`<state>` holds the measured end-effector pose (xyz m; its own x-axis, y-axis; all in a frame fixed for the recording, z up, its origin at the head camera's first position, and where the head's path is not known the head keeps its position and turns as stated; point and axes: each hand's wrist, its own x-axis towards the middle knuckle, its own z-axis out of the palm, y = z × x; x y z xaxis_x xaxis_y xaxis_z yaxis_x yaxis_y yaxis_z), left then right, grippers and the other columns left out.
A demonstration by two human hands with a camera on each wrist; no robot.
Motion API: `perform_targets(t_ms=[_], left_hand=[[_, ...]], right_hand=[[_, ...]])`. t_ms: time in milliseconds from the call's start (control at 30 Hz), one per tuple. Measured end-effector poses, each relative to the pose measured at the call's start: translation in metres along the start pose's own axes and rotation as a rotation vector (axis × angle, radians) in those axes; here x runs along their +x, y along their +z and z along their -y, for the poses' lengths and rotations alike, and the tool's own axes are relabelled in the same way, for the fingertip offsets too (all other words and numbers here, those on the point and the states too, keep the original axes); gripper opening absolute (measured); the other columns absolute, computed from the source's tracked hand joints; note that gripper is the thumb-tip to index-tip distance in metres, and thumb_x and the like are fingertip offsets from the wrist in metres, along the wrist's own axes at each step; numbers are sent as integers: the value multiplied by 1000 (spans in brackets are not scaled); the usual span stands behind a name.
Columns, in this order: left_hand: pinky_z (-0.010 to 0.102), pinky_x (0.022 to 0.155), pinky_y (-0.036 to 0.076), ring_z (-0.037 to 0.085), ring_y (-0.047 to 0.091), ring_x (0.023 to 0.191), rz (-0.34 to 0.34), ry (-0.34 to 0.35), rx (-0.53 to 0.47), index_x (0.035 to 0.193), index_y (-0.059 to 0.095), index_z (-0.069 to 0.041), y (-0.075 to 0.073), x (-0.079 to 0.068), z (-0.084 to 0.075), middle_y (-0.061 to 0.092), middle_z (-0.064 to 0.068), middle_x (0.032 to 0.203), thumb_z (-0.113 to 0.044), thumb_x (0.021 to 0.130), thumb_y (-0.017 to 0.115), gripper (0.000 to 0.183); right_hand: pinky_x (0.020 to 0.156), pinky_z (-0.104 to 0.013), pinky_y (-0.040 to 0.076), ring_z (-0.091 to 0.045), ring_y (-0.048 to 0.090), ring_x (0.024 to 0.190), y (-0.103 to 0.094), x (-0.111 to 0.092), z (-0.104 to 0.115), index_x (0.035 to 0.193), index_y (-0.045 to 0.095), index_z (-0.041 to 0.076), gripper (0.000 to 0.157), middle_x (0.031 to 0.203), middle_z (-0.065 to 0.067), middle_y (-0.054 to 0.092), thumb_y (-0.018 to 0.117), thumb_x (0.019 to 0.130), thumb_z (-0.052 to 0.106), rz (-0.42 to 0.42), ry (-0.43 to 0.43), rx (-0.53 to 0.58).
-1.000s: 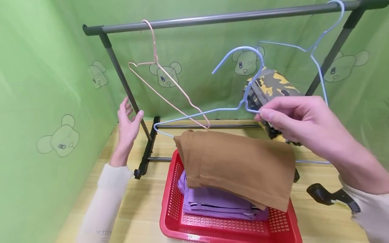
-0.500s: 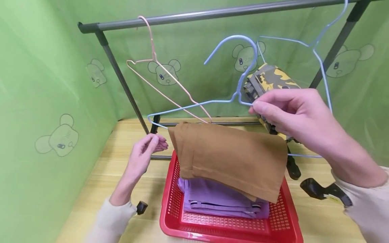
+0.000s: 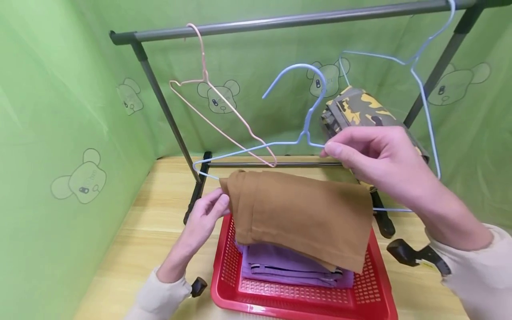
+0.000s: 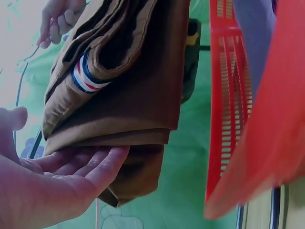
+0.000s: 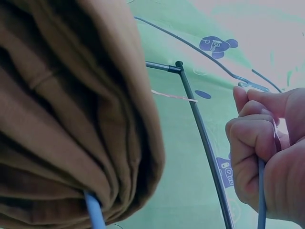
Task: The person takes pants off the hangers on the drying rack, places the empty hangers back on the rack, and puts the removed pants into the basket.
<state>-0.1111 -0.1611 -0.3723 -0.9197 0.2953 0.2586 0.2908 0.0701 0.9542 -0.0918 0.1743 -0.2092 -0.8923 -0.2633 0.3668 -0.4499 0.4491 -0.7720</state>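
My right hand (image 3: 376,155) pinches a light-blue wire hanger (image 3: 256,147) on its shoulder, just right of the hook's base. Folded brown trousers (image 3: 304,213) are draped over the hanger's lower bar, and a striped trim shows on them in the left wrist view. At the trousers' left edge is my left hand (image 3: 206,218). Its extended fingers (image 4: 95,167) touch the brown cloth from beneath in the left wrist view, with the thumb apart from it. The hanger's hook (image 3: 316,80) is free of the rack's rail.
A dark clothes rack (image 3: 280,22) spans the back. A pink hanger (image 3: 204,75) hangs at its left, a second blue hanger (image 3: 420,80) with camouflage trousers (image 3: 360,106) at its right. Below the brown trousers, a red basket (image 3: 304,306) holds folded purple clothing (image 3: 288,266).
My left hand has come from beside the rack's left post, down and right to the trousers' left edge. The held hanger and trousers have shifted slightly left.
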Motion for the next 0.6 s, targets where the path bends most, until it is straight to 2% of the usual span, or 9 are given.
perform_targets(t_ms=[200, 333, 433, 500, 600], left_hand=[[31, 91, 56, 18, 66, 101, 40, -67, -44, 123, 65, 5, 7, 1, 2, 70, 14, 111, -23, 103, 61, 36], [35, 92, 57, 24, 67, 103, 89, -135, -87, 125, 64, 1, 7, 2, -3, 71, 14, 113, -31, 97, 70, 43], [39, 91, 58, 26, 69, 102, 123, -195, -79, 123, 64, -4, 8, 6, -10, 72, 12, 111, -35, 92, 77, 45], [39, 90, 59, 25, 70, 100, 116, -226, -63, 121, 64, -7, 9, 9, -14, 72, 10, 110, -35, 89, 80, 45], [38, 90, 58, 24, 70, 99, 89, -261, -105, 120, 63, -6, 14, 14, -17, 72, 10, 108, -31, 86, 83, 46]], right_hand=[[39, -33, 30, -15, 39, 46, 4, 0, -4, 99, 79, 13, 9, 62, -3, 52, 71, 98, 10, -1, 8, -8], [38, -32, 32, -15, 40, 46, 6, 1, 0, 99, 78, 13, 8, 64, -4, 54, 70, 98, 11, -5, 1, -14], [39, -32, 33, -16, 41, 47, 7, 0, 7, 98, 78, 14, 8, 64, -3, 54, 70, 99, 13, -17, 4, -39], [40, -33, 34, -16, 42, 48, 8, 0, 12, 97, 78, 15, 9, 65, -3, 55, 70, 99, 15, -23, 1, -58], [42, -33, 33, -15, 41, 50, 10, 1, 17, 96, 78, 16, 9, 66, -3, 56, 70, 99, 14, -32, -13, -70]])
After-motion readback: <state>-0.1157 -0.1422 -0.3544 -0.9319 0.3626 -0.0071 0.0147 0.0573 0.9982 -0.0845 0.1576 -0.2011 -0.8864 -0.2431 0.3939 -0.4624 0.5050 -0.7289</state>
